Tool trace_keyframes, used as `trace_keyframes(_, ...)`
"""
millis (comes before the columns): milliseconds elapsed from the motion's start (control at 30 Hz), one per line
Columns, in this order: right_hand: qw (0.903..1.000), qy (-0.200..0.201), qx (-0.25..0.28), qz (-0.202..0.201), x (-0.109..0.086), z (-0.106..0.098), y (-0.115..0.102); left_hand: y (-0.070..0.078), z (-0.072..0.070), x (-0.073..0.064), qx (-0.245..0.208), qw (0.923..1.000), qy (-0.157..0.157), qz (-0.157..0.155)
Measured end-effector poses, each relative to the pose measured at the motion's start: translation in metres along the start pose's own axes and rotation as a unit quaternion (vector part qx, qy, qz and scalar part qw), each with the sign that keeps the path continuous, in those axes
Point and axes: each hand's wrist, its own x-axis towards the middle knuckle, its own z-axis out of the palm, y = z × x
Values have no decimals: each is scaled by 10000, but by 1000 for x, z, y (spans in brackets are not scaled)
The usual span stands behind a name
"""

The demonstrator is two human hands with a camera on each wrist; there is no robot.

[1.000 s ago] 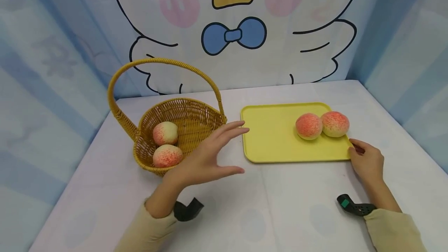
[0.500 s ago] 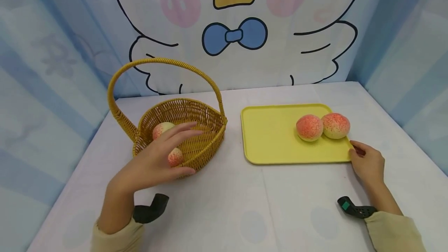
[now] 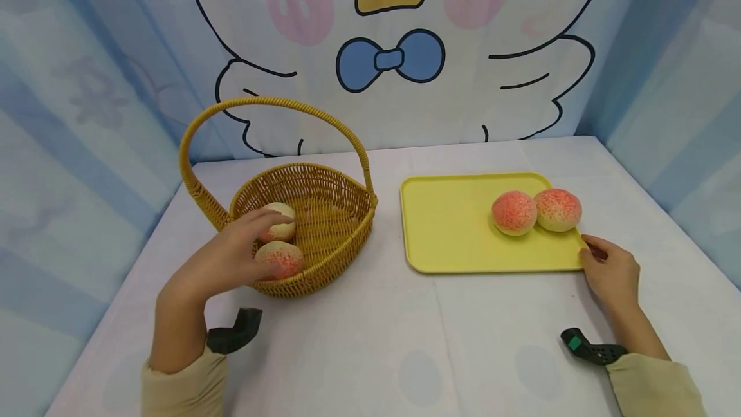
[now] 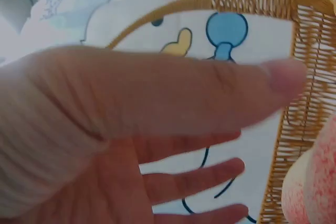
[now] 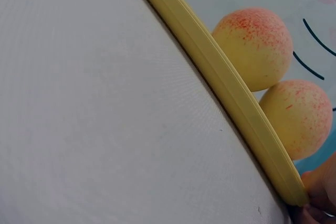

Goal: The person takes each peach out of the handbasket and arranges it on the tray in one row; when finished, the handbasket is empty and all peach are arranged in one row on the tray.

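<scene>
My left hand (image 3: 222,259) hovers over the left side of a woven basket (image 3: 341,256), thumb and fingers spread apart. Two peaches lie in that basket: the nearer peach (image 3: 285,259) is beside my thumb, and the farther peach (image 3: 282,231) is partly covered by my fingers. The left wrist view shows the fingers (image 4: 194,182) straight, with the peaches (image 4: 323,182) just beyond them. With my right hand (image 3: 612,272) I pinch the near right corner of a yellow tray (image 3: 446,224). On the tray's right side sit a peach (image 3: 514,213) and another peach (image 3: 558,210), side by side.
The basket's tall arched handle (image 3: 272,101) rises above its opening. A white cloth (image 3: 422,333) covers the table. Behind stands a cartoon-printed backdrop (image 3: 451,108), and blue-white curtains (image 3: 64,166) hang at the sides.
My left hand has moved left from the basket's right rim to over the peaches inside and a little lower. The right hand stays at the tray's corner.
</scene>
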Motion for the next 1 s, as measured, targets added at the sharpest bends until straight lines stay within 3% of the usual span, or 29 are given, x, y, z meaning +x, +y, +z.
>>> trace_keyframes(267, 10000, 1, -32, 51, -1, 0, 2, -16, 3, 4, 85, 9982, -357, -469)
trace_keyframes(567, 9998, 88, -142, -49, -1, 1, -1, -29, 7, 11, 115, 9972, -578, -467)
trace_keyframes(1000, 9999, 50, -121, 18, 0, 1, -3, -39, 8, 15, -16, 9927, -866, -836)
